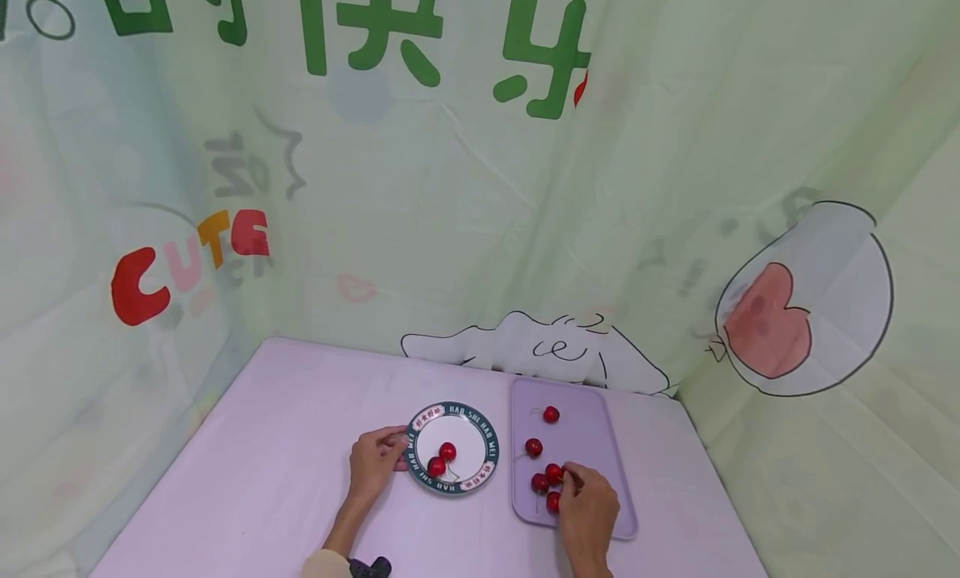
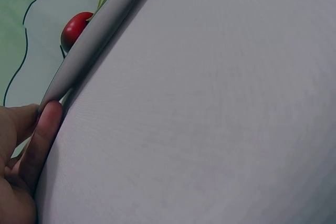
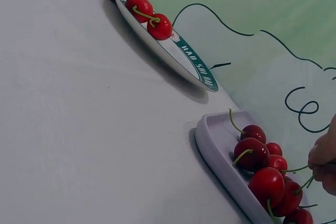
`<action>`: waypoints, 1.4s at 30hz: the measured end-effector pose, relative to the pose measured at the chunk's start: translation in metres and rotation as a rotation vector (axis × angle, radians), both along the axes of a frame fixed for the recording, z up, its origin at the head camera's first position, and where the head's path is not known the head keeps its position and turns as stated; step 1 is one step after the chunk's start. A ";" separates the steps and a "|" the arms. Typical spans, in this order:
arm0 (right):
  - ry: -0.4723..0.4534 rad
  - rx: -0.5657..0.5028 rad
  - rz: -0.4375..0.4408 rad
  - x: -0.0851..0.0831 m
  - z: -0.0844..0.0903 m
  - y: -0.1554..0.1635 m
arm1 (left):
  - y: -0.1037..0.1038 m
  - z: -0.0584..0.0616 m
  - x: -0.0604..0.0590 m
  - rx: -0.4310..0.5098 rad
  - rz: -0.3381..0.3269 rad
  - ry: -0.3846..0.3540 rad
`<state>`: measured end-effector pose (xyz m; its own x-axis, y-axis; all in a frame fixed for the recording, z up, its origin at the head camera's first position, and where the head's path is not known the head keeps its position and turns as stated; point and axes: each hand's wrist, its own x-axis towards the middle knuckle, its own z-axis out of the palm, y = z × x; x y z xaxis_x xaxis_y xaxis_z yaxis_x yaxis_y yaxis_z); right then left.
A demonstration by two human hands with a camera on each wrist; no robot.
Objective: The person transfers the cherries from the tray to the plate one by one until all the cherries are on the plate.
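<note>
My left hand [image 1: 372, 461] grips the left edge of a round white plate [image 1: 491, 450] with a dark green patterned rim, thumb above and a finger beneath it. On the plate lie two red cherries [image 3: 159, 27] with green stems. Over the front of a lilac tray [image 1: 603, 445], my right hand [image 1: 590, 513] pinches cherry stems between thumb and fingertips. Those stems run to a cherry [image 3: 290, 198] in the cluster below, and toward another cherry [image 3: 276, 164] beside it. Several cherries lie in the tray, partly hidden by the right hand.
A pale pink cloth covers the table [image 1: 247, 453]. Toward the back of the tray, one cherry [image 1: 551, 414] lies apart from the cluster. A printed curtain [image 1: 420, 228] hangs behind the table. Near the left forearm is a small black object [image 1: 372, 568] at the front.
</note>
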<state>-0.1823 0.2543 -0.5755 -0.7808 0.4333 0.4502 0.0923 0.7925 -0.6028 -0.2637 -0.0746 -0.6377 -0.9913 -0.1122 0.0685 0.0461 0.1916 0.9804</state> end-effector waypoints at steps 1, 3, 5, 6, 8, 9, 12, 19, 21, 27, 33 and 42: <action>0.006 0.003 0.000 0.000 0.000 0.001 | 0.000 0.000 0.000 -0.003 0.000 0.002; 0.022 0.013 0.001 0.001 0.001 0.002 | 0.000 0.000 0.000 -0.005 0.001 0.005; 0.034 0.022 0.002 0.001 0.002 0.002 | 0.000 0.000 -0.001 -0.007 0.002 0.007; 0.035 0.025 0.002 0.002 0.003 0.002 | 0.000 0.000 0.000 -0.009 0.002 0.008; 0.039 0.025 0.002 0.003 0.004 0.003 | 0.000 0.000 0.000 -0.012 0.003 0.008; 0.043 0.025 0.002 0.003 0.005 0.003 | 0.000 0.001 0.000 -0.013 0.004 0.007; 0.062 0.026 0.000 0.004 0.006 0.002 | 0.000 0.001 0.000 -0.021 0.006 0.005; 0.051 -0.055 -0.027 0.006 0.009 0.001 | 0.001 0.002 0.001 -0.029 0.008 -0.001; 0.029 -0.092 -0.045 0.006 0.009 0.002 | 0.001 0.002 0.002 -0.030 0.009 -0.005; 0.083 -0.132 -0.070 0.005 0.005 0.006 | 0.001 0.004 0.003 -0.031 0.012 -0.009; 0.112 -0.188 -0.092 0.006 0.004 0.008 | 0.001 0.005 0.005 -0.037 0.010 -0.012; 0.185 -0.320 -0.119 0.004 -0.004 0.011 | 0.002 0.005 0.005 -0.058 0.016 -0.004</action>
